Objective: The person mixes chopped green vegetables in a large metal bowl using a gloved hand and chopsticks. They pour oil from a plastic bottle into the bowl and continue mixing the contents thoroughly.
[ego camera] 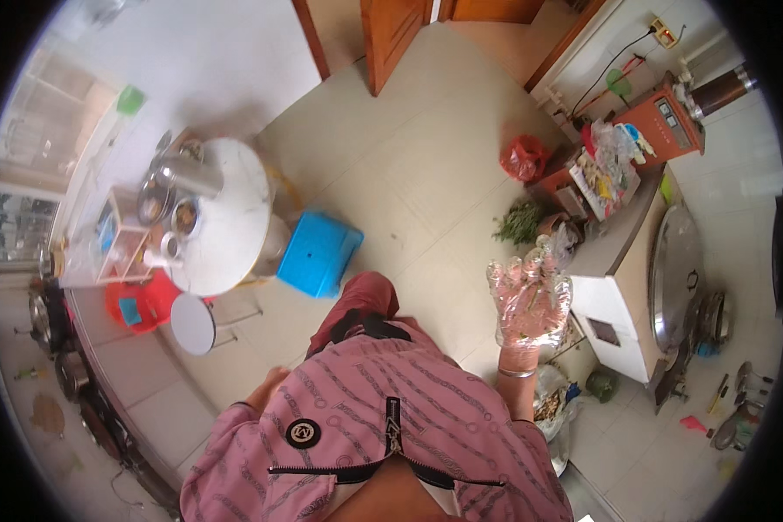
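My right hand (530, 297) is raised at the right in a clear plastic glove, fingers spread, palm showing. Bits of green leaf cling to the glove, and a metal bangle circles the wrist. Nothing is held in it. Behind its fingertips, a bunch of green leafy plants (521, 222) lies on the floor near the stove. My left hand (278, 377) hangs low at my side, mostly hidden by the pink top, so its fingers cannot be made out. A blue plastic stool (320, 253) stands in front of me, to the left.
A round white table (235, 222) with bowls and a metal container stands left, beside a round-topped stool (193, 324). On the right is a stove (616, 320) with a large metal lid (675, 280). A red plastic bag (524, 158) lies on the floor near an open wooden door (391, 39).
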A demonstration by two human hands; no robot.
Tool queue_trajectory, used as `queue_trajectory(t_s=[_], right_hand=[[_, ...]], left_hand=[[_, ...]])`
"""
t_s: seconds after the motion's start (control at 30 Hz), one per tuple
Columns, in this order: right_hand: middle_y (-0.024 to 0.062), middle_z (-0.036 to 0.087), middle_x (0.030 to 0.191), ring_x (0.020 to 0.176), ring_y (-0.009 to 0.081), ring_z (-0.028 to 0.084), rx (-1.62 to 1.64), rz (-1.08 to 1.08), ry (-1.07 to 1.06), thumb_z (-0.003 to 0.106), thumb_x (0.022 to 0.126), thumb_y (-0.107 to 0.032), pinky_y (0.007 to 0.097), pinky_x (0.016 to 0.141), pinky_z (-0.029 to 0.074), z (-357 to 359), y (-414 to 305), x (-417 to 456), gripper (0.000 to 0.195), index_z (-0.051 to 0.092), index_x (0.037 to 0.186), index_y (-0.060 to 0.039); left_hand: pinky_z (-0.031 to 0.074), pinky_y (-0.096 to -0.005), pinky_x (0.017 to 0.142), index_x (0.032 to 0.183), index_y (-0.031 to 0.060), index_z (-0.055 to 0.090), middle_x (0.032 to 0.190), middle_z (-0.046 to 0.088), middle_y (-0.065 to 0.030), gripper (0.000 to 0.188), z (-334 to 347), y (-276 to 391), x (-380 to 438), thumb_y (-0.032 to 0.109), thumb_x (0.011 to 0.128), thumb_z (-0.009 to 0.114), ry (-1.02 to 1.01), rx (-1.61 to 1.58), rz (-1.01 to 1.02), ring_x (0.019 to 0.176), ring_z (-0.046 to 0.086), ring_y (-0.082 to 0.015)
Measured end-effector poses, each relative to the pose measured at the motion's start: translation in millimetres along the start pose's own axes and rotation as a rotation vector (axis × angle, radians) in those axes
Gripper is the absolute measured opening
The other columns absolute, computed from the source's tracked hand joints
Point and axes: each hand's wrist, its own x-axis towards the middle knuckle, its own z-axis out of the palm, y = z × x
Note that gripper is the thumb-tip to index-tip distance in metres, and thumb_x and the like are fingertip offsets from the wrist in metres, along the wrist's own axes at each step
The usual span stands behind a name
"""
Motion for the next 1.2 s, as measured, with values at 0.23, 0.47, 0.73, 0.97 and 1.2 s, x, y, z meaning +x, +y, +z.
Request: queue_trajectory(t_s=[0.23, 0.47, 0.73, 0.97, 1.2], right_hand=[[0.0100, 0.065, 0.138, 0.132, 0.0338, 0.058, -0.002, 0.091, -0.107, 0.057, 0.102, -0.040, 0.0613, 0.122, 0.030, -29, -31, 257, 0.069, 0.037, 0.160, -0.0085], [0.0125, 0.065, 0.128, 0.115, 0.0338, 0.061, -0.161, -0.019, 0.014, 0.054, 0.105, -0.038, 0.0606, 0.119, 0.035, -9, -108, 462, 0.065, 0.040, 0.157, -0.0022], [0.0135, 0.062, 0.139, 0.128, 0.0358, 0.056, -0.160, -0.205, -0.095, 0.062, 0.097, -0.043, 0.0546, 0.123, 0.030, -93, -186, 697, 0.062, 0.055, 0.146, -0.0063], [0.0167, 0.062, 0.138, 0.132, 0.0364, 0.055, -0.070, -0.378, 0.045, 0.060, 0.097, -0.043, 0.0547, 0.113, 0.041, -138, -235, 970, 0.054, 0.060, 0.137, -0.0058], [0.0170, 0.060, 0.142, 0.136, 0.0382, 0.051, -0.018, -0.406, -0.011, 0.057, 0.102, -0.041, 0.0532, 0.120, 0.036, -122, -270, 1191, 0.046, 0.064, 0.131, -0.0058]], left_hand=[[0.053, -0.0407, 0.064, 0.094, 0.0044, 0.073, 0.078, 0.070, -0.0103, 0.018, -11, 252, 40, 0.021, 0.092, 0.068, -0.023, -0.061, -0.245, 0.071, 0.067, -0.0235], [0.054, -0.0415, 0.067, 0.095, 0.0040, 0.071, 0.079, 0.071, -0.0128, 0.020, 13, 695, 187, 0.023, 0.094, 0.067, 0.095, -0.002, 0.335, 0.074, 0.069, -0.0281], [0.054, -0.0432, 0.073, 0.094, 0.0053, 0.068, 0.087, 0.068, -0.0128, 0.023, 72, 1226, -9, 0.028, 0.092, 0.074, -0.452, 0.216, 1.514, 0.080, 0.069, -0.0312], [0.051, -0.0415, 0.065, 0.096, 0.0108, 0.064, 0.083, 0.063, -0.0077, 0.023, 52, 1492, -26, 0.024, 0.087, 0.080, -0.055, 0.292, 1.975, 0.071, 0.065, -0.0280], [0.051, -0.0398, 0.059, 0.100, 0.0097, 0.062, 0.088, 0.065, -0.0061, 0.033, 32, 1699, 11, 0.029, 0.085, 0.084, 0.355, 0.322, 1.980, 0.070, 0.066, -0.0287]])
